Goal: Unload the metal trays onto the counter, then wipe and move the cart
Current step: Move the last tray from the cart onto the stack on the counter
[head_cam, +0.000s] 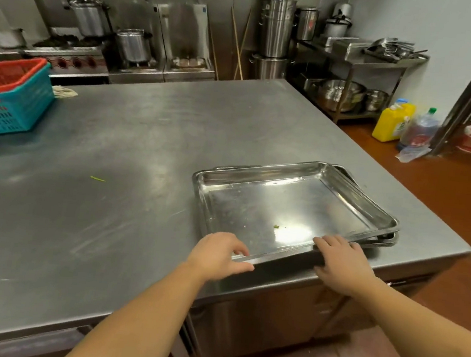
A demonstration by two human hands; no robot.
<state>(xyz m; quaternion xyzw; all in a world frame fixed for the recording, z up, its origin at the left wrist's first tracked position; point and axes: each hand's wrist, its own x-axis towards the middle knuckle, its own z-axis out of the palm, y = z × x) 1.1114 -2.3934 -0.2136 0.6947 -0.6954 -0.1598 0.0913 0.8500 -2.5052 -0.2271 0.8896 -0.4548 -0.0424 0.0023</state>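
A stack of shallow metal trays [289, 204] lies on the steel counter [132, 150] near its front right corner. The top tray holds a few green scraps. My left hand [217, 256] is at the near left corner of the stack, thumb and fingers curled at the rim of the top tray. My right hand [341, 262] lies over the near edge further right, fingers bent over the rim. The cart is not in view.
A teal basket with a red one nested inside [7, 96] stands at the counter's far left, a cloth [64, 92] beside it. Stoves with pots line the back wall. A shelf of bowls, a yellow jug [391, 123] and bottles stand at the right on the floor.
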